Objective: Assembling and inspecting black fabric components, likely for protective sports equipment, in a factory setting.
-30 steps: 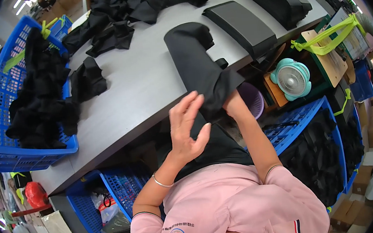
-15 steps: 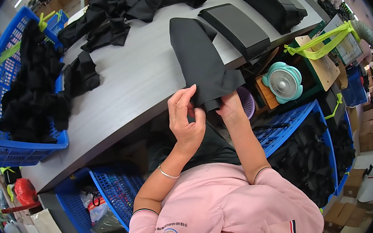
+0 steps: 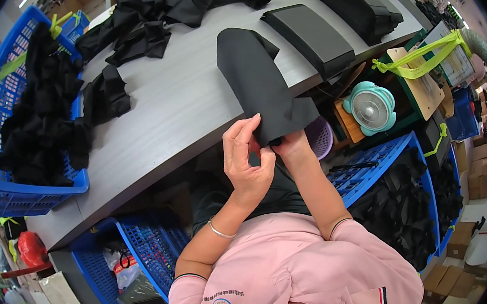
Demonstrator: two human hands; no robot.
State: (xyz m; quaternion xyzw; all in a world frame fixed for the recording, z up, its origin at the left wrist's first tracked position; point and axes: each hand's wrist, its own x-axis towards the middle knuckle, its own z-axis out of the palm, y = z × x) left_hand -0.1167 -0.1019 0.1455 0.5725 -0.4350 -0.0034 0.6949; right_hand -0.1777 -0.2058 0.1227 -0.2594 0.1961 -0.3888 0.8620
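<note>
A long black fabric piece (image 3: 254, 76) reaches from my hands onto the edge of the grey table (image 3: 161, 107), its far end rounded and one side folded over. My left hand (image 3: 249, 166) is at its near left corner, fingertips on the cloth and thumb by the lower edge, closed on it. At the near right corner my right hand (image 3: 291, 146) grips the cloth, most of its fingers hidden beneath.
Two stacks of flat black pieces (image 3: 309, 38) (image 3: 359, 6) lie to the right. A heap of black cloth (image 3: 180, 1) covers the far side. Blue baskets (image 3: 29, 198) (image 3: 157, 238) (image 3: 375, 162) stand around me. A turquoise fan (image 3: 369, 108) and purple basket (image 3: 320, 137) sit below the table's right side.
The fabric piece has shifted slightly left and nearer, and its near edge is turned differently. My left hand has moved slightly right; my right hand is now a bit lower and further left.
</note>
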